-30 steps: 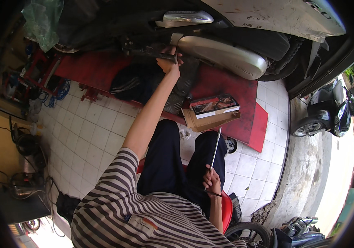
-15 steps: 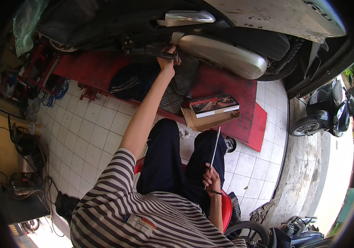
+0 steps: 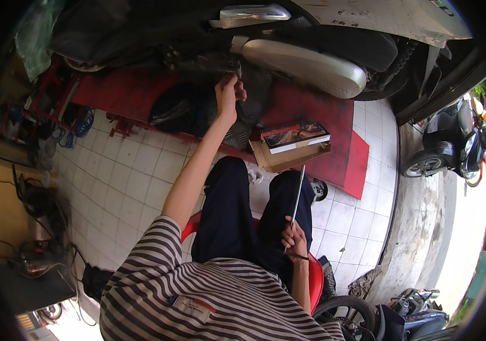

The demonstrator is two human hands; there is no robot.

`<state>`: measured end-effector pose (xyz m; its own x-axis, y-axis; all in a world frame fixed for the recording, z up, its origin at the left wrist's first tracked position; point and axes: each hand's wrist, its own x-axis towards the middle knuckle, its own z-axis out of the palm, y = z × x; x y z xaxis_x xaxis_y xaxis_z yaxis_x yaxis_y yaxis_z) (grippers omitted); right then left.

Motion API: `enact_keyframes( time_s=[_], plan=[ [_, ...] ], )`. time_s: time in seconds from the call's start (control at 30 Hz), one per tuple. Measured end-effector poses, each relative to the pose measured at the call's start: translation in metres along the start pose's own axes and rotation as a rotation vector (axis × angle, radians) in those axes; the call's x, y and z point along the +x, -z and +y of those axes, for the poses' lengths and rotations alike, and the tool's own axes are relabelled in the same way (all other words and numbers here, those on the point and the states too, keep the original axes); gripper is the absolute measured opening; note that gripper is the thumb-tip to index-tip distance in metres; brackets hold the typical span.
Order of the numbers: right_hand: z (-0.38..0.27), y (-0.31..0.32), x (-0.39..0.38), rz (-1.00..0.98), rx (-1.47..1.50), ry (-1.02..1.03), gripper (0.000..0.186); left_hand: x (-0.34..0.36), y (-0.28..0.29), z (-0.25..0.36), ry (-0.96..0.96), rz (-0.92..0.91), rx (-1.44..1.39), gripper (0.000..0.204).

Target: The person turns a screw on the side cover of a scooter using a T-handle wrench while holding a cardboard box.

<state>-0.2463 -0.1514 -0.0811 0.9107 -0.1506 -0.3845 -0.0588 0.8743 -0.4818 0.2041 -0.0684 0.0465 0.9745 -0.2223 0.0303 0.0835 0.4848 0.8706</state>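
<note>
My left hand (image 3: pixel 227 96) reaches far forward to the dark engine area (image 3: pixel 203 65) under a scooter, just left of its silver muffler (image 3: pixel 305 65). Its fingers are curled on a small part there that I cannot make out. My right hand (image 3: pixel 295 238) rests at my right knee and grips the lower end of a long thin metal rod (image 3: pixel 298 196), which points up and away from me. I sit on a red stool (image 3: pixel 314 278) in dark trousers.
The scooter stands on a red lift platform (image 3: pixel 317 108). A flat box (image 3: pixel 294 136) on cardboard (image 3: pixel 288 158) lies at the platform's near edge. Blue hose and tools (image 3: pixel 78 122) crowd the left. Another scooter (image 3: pixel 453 142) is parked at right, and a wheel (image 3: pixel 345 310) lies beside the stool.
My left hand stays at the engine and the right keeps hold of the rod. Only the view has shifted slightly.
</note>
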Motion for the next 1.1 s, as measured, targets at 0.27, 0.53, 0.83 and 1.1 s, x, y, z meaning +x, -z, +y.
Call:
enact_keyframes(
  time_s=[0.27,0.53,0.83,1.1],
  plan=[
    [-0.005,-0.003,0.008,-0.028,0.037,0.0,0.037,-0.197,0.039,-0.037,0.264,-0.128,0.407,0.028],
    [-0.003,-0.003,0.001,-0.042,0.044,-0.004,0.038,-0.205,0.031,-0.091,0.241,-0.248,0.74,0.027],
    [-0.003,-0.006,0.002,-0.021,0.047,0.034,0.045,-0.227,0.05,-0.08,-0.07,-0.227,0.949,0.021],
    [-0.003,-0.019,-0.001,0.017,-0.028,0.051,0.05,-0.251,0.13,-0.079,0.151,-0.039,0.556,0.016]
  ],
)
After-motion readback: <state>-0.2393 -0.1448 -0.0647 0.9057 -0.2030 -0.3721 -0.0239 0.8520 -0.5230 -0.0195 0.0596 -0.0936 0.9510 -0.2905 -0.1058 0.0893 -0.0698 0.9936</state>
